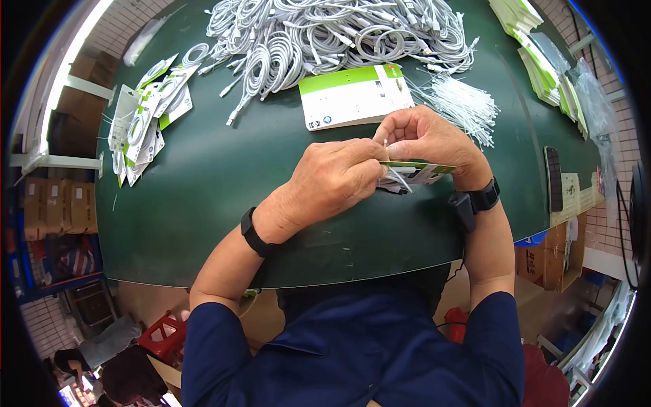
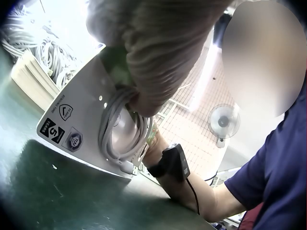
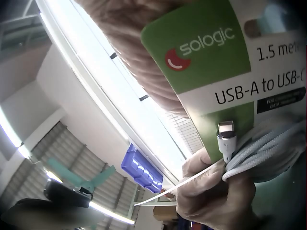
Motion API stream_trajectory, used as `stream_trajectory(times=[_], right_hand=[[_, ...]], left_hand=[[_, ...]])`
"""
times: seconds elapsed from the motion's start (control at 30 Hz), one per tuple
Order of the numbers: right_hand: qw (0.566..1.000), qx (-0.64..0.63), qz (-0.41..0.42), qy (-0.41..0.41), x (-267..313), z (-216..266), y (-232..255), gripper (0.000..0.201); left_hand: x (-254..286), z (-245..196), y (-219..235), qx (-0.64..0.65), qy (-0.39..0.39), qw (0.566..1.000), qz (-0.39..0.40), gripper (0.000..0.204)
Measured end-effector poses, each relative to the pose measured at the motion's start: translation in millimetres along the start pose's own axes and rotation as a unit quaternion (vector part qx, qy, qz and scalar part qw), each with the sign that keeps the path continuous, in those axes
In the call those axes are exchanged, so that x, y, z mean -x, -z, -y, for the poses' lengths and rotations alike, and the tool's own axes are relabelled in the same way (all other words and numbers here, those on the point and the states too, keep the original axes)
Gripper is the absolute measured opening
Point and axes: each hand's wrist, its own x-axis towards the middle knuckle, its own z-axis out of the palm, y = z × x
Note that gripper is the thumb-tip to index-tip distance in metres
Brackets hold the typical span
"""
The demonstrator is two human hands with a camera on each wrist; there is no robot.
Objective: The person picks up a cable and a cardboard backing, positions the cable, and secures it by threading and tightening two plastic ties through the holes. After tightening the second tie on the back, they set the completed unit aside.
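Note:
Both hands meet over the table's front half around a green-and-white packaging card [image 3: 206, 52] printed "USB-A to USB-C". A coiled light-grey USB cable [image 2: 112, 129] lies against its face, one metal plug [image 3: 226, 136] pointing up. My left hand [image 1: 339, 175] grips the card and coil together, thumb and fingertips over the loops. My right hand [image 1: 434, 139] is at the card's far side, thumb and index tips pinching at a thin white cable tie [image 1: 386, 143]. A loose length of the tie sticks out past the left fingers in the right wrist view. The right fingertips are partly hidden.
A big heap of grey cables [image 1: 291, 41] fills the far side. A stack of flat cards [image 1: 352, 102] and a pile of white cable ties [image 1: 461, 102] lie beyond the hands. Carded cables [image 1: 142, 125] sit at left; more cards [image 1: 542, 68] and a phone [image 1: 553, 178] at right.

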Motion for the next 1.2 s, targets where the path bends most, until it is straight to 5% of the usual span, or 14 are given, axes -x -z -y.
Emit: stream_trajectory(times=[0.2, 0.33, 0.57, 0.67, 0.87, 1.2], right_hand=[[0.996, 0.071, -0.036, -0.050, 2.0, 7.8, 5.7, 0.026], [0.974, 0.066, -0.207, 0.056, 15.5, 20.1, 17.5, 0.024], [0.898, 0.352, -0.177, 0.194, 17.6, 27.5, -21.4, 0.021], [0.798, 0.523, -0.200, 0.224, 11.6, 20.0, -36.1, 0.019], [0.814, 0.498, -0.196, 0.224, 2.7, 7.7, -41.3, 0.008], [0.751, 0.546, -0.241, 0.283, -5.7, 0.1, -51.3, 0.008]], left_hand=[[1.5, 2.4, -0.5, 0.049, 0.055, 0.997, 0.017, 0.022], [3.0, -0.5, 1.8, 0.113, 0.199, 0.973, 0.041, 0.019], [0.9, 3.7, 7.1, 0.187, 0.367, 0.909, 0.062, 0.019], [2.4, 5.6, 5.2, 0.223, 0.397, 0.888, 0.066, 0.017], [4.9, 10.2, 0.9, 0.207, 0.392, 0.894, 0.067, 0.018], [6.8, 14.5, 0.3, 0.234, 0.398, 0.885, 0.052, 0.020]])
